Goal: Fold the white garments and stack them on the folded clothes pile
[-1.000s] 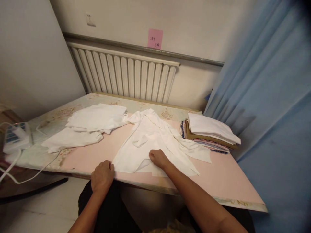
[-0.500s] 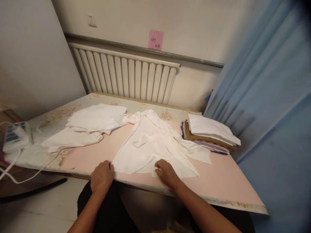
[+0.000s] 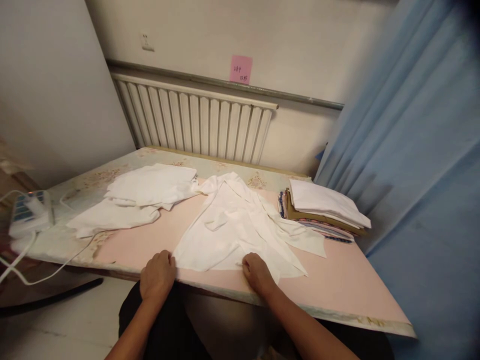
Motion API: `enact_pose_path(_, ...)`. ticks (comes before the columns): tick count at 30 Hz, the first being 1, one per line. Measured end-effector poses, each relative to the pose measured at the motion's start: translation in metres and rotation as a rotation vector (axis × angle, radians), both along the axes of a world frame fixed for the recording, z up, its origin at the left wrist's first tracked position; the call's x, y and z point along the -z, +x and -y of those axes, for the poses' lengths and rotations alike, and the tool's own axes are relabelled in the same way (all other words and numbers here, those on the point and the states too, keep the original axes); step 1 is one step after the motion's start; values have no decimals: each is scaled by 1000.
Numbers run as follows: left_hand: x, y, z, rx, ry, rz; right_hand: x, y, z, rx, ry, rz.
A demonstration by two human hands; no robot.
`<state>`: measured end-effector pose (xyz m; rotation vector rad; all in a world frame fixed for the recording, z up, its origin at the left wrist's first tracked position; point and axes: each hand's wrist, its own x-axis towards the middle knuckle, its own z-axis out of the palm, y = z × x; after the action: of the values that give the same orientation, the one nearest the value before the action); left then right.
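Note:
A white long-sleeved shirt (image 3: pixel 232 225) lies spread on the pink part of the table, its collar end toward the wall and its hem toward me. One sleeve reaches out to the right. At the hem's left corner, my left hand (image 3: pixel 158 275) is closed, pinching the cloth's edge. My right hand (image 3: pixel 258 275) is closed on the lower hem near its middle, with fingers curled round a bit of fabric. The fingertips of both hands are partly hidden.
Left of the shirt lies a heap of white clothes (image 3: pixel 150 185). A folded stack of clothes (image 3: pixel 326 205) sits at the right, beside a blue curtain (image 3: pixel 420 165). A power strip (image 3: pixel 32 212) with white cords is at the far left. Behind the table stands a radiator (image 3: pixel 198 117).
My right hand's fingers have closed on the hem, where they were more spread before. My left hand stays at the left corner. The view has tilted slightly upward.

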<state>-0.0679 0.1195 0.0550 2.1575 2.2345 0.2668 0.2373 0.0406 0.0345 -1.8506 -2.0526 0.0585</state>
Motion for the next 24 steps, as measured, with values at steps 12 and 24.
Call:
enact_pose_path(12, 4, -1, -2, 4, -5, 15, -24, 26, -42, 400, -4, -82)
enact_pose_path(24, 3, -1, -3, -2, -33, 25, -9, -13, 1, -185, -157, 297)
